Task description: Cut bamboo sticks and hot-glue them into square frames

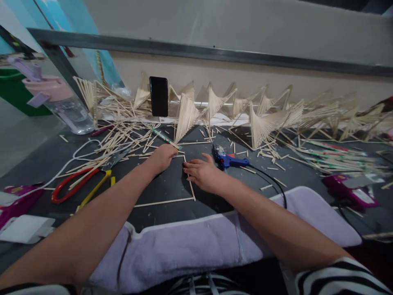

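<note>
Thin wooden sticks (164, 202) form an angular outline on the dark tabletop, its far and near sides running left from one short side. At the far corner, my left hand (162, 159) is closed, its fingertips pinched on the end of a wooden stick (181, 155). My right hand (202, 174) lies with fingers stretched out and thumb apart, its fingertips over the short side stick (192, 190). Just beyond my left fingers lies a slim green-and-white tube (164, 136). A blue glue gun (229, 160) rests right of my right hand.
Twisted stick structures (211, 102) line the back, near a phone (159, 96). Loose sticks (119, 135) spread around. Red-and-yellow-handled scissors (75, 184) and a bottle (66, 106) are left. A lilac cloth (190, 246) covers the front; a purple device (350, 192) sits right.
</note>
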The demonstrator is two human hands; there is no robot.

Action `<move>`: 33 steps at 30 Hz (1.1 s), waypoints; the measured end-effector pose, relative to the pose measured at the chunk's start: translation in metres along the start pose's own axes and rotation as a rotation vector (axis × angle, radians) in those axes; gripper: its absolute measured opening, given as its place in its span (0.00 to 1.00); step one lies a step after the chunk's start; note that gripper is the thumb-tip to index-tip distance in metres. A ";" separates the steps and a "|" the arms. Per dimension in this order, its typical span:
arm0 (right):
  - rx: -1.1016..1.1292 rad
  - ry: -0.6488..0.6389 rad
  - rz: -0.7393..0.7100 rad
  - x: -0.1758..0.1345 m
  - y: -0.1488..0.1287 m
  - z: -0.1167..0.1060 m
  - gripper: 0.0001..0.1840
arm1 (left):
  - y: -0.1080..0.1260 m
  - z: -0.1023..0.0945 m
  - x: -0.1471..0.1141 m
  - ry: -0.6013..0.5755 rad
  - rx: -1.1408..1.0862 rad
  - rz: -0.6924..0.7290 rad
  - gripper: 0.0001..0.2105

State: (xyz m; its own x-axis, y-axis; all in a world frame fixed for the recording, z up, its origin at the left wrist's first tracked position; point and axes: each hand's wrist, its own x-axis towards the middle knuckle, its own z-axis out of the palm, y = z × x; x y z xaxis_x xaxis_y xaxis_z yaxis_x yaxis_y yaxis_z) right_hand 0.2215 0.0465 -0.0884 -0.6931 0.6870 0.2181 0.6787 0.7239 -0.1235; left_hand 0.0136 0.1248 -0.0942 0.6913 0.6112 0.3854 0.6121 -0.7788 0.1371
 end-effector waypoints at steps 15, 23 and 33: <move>-0.033 0.003 -0.017 0.000 0.001 0.000 0.14 | -0.002 0.002 0.000 -0.005 0.002 -0.028 0.08; -0.029 0.000 -0.010 0.000 0.000 -0.001 0.14 | -0.004 0.003 -0.001 0.000 0.004 -0.011 0.08; -0.013 0.014 -0.015 0.000 0.001 0.000 0.14 | -0.004 0.004 -0.001 0.004 -0.002 -0.007 0.09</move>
State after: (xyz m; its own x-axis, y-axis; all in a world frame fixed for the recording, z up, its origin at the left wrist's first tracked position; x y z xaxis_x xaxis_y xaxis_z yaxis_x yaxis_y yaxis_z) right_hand 0.2221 0.0469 -0.0882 -0.6997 0.6752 0.2335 0.6715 0.7331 -0.1080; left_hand 0.0120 0.1285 -0.0987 0.6853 0.6165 0.3876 0.6165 -0.7745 0.1416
